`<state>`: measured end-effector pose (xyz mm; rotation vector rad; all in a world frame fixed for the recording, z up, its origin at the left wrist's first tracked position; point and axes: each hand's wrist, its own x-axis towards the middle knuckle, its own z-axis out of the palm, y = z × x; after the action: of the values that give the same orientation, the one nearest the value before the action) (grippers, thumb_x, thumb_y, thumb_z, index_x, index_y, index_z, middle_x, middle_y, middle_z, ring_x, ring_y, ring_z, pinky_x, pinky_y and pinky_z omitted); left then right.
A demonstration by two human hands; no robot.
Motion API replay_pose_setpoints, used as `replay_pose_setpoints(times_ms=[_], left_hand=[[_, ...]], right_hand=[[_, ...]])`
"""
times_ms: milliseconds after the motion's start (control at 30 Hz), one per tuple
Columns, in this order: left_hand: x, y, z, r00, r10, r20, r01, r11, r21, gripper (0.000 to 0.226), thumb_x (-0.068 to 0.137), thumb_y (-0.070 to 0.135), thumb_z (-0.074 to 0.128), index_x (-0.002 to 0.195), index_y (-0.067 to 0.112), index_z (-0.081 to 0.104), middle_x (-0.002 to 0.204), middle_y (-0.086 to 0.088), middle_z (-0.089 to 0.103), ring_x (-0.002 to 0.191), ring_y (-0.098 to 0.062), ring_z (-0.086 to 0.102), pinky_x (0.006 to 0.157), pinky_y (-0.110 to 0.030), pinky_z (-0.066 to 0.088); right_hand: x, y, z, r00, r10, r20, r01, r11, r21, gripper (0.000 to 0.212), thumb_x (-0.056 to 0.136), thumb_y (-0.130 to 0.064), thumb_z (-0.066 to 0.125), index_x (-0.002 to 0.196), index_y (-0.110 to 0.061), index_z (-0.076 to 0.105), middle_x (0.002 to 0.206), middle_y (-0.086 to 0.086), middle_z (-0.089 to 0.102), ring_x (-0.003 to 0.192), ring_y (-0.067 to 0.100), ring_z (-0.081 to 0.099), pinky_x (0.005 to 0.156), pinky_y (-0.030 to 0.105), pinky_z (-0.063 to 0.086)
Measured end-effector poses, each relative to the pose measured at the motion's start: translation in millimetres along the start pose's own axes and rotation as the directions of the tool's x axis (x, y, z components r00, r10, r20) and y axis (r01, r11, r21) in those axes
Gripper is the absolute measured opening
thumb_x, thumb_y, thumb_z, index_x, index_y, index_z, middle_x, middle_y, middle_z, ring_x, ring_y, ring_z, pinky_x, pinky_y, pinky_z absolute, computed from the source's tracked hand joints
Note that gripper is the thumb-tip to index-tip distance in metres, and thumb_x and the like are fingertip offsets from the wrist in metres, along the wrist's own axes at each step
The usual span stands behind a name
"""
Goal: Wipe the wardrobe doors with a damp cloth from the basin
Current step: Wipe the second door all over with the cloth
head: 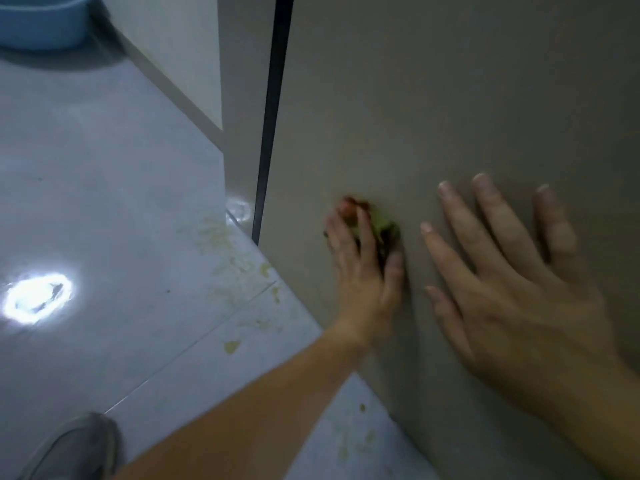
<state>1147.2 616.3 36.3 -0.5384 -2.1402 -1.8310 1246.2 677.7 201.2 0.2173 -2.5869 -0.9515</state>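
The beige wardrobe door fills the right half of the view. My left hand holds a small bunched cloth, green and reddish, against the lower part of the door, with fingers over it and thumb beside it. Most of the cloth is hidden under the fingers. My right hand lies flat on the door to the right of the cloth, fingers spread. The blue basin stands on the floor at the far top left.
A dark vertical gap separates this door from the neighbouring panel. The glossy grey tiled floor has yellowish stains along the wardrobe's foot. My grey shoe is at the bottom left.
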Motion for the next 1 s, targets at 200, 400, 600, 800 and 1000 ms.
replay_pose_setpoints(times_ms=[200, 400, 600, 800, 1000], left_hand=[[3.6, -16.9, 4.8, 0.999, -0.03, -0.021, 0.03, 0.999, -0.023, 0.074, 0.104, 0.063, 0.017, 0.16, 0.024, -0.011, 0.168, -0.023, -0.008, 0.156, -0.037, -0.012, 0.125, -0.059, -0.001], [6.5, -28.5, -17.6, 0.989, 0.061, 0.138, -0.06, 0.998, -0.017, 0.072, 0.104, 0.062, 0.018, 0.159, 0.031, -0.018, 0.167, -0.02, -0.018, 0.154, -0.038, -0.02, 0.126, -0.056, -0.007], [30.8, -38.6, -7.9, 0.996, -0.081, -0.034, 0.081, 0.996, -0.025, 0.074, 0.105, 0.058, 0.019, 0.16, 0.019, -0.011, 0.169, -0.018, -0.012, 0.157, -0.032, -0.014, 0.126, -0.058, -0.001], [-62.8, -51.1, 1.0, 0.917, -0.293, 0.269, 0.313, 0.949, -0.034, 0.075, 0.097, 0.074, 0.012, 0.15, 0.046, -0.033, 0.162, 0.005, -0.038, 0.152, -0.017, -0.03, 0.126, -0.054, -0.004], [3.7, -84.7, 3.3, 0.902, -0.431, -0.002, 0.427, 0.895, -0.13, 0.07, 0.101, 0.054, 0.023, 0.156, 0.033, -0.016, 0.169, -0.001, -0.021, 0.155, -0.012, -0.02, 0.125, -0.034, -0.009]], right_hand=[[5.4, -27.3, 23.7, 0.996, -0.036, 0.081, 0.035, 0.999, 0.016, 0.057, 0.1, -0.034, 0.042, 0.146, -0.001, 0.05, 0.166, 0.022, 0.021, 0.155, 0.038, 0.015, 0.125, 0.058, 0.005], [6.8, -30.4, 24.1, 0.997, -0.014, 0.071, 0.012, 0.999, 0.04, 0.055, 0.101, -0.035, 0.043, 0.145, -0.003, 0.053, 0.166, 0.019, 0.023, 0.155, 0.035, 0.016, 0.126, 0.057, 0.005], [10.5, -39.9, 31.6, 0.995, -0.024, 0.098, 0.02, 0.999, 0.041, 0.056, 0.099, -0.035, 0.043, 0.146, -0.003, 0.052, 0.166, 0.02, 0.022, 0.156, 0.036, 0.015, 0.125, 0.057, 0.002], [10.6, -49.1, 41.5, 0.994, -0.056, 0.097, 0.051, 0.997, 0.053, 0.053, 0.099, -0.032, 0.045, 0.141, -0.002, 0.056, 0.164, 0.02, 0.027, 0.154, 0.036, 0.021, 0.125, 0.057, 0.005], [7.4, -63.0, 56.7, 0.985, -0.092, 0.144, 0.083, 0.994, 0.065, 0.055, 0.1, -0.032, 0.042, 0.145, -0.002, 0.052, 0.164, 0.023, 0.024, 0.155, 0.038, 0.018, 0.125, 0.058, 0.006]])
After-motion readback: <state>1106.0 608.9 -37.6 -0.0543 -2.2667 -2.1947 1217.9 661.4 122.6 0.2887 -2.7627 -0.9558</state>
